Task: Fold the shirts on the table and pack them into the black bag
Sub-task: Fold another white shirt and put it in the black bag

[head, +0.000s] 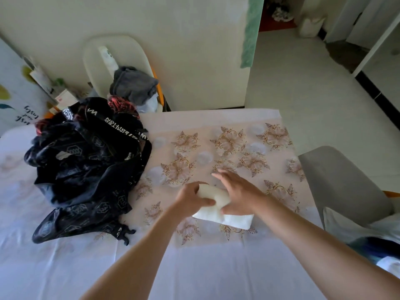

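Observation:
A small white shirt [225,216], folded into a thick bundle, lies on the flowered tablecloth [249,148] in the middle of the table. My left hand [190,197] grips the bundle's raised left end, fingers curled round it. My right hand [238,191] lies over its right side with fingers stretched out, thumb tucked under the fold. The black bag [86,169], crumpled and printed with white lettering, sits on the table to the left of my hands, its mouth turned away.
A grey garment [134,85] lies heaped on a white chair [97,53] behind the table. A grey chair [342,185] stands at the table's right edge. Boxes and papers [62,97] sit at the far left. A doorway opens at the upper right.

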Demonstrator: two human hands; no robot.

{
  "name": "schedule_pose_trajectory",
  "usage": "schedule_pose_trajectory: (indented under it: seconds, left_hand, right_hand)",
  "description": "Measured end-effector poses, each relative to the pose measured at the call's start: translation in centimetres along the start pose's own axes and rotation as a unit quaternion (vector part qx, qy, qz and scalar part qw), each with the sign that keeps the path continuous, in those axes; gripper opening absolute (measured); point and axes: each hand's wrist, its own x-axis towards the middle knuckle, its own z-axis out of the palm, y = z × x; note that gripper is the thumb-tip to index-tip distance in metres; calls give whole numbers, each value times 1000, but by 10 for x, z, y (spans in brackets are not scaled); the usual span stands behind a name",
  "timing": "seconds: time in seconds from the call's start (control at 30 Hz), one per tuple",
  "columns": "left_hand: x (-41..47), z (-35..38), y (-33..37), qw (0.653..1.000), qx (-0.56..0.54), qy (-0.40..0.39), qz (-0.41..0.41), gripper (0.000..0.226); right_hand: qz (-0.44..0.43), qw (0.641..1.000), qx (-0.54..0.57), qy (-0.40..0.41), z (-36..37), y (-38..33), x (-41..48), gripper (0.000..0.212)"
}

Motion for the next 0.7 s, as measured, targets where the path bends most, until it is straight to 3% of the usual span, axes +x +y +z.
schedule_pose_trajectory:
  seconds: [0.13,0.3,0.47,0.6,0.7]
  left_hand:
    - [-17,-32,0,992,61,13,106,58]
    - [-27,-96,-19,986,42,13,161,54]
    - [-33,-162,-50,984,0,33,176,62]
    - [-30,-224,-85,984,-32,50,170,62]
    - [-21,-279,-107,977,-48,135,157,65]
  right_hand:
    - [19,998,-33,-51,-13,-38,20,112]
    - [52,991,116,-40,-9,-90,42,83]
    - [48,985,165,2,-16,-154,77,78]
    - [45,990,134,12,-25,-212,120,70]
    - [44,991,120,23,-37,-254,148,63]
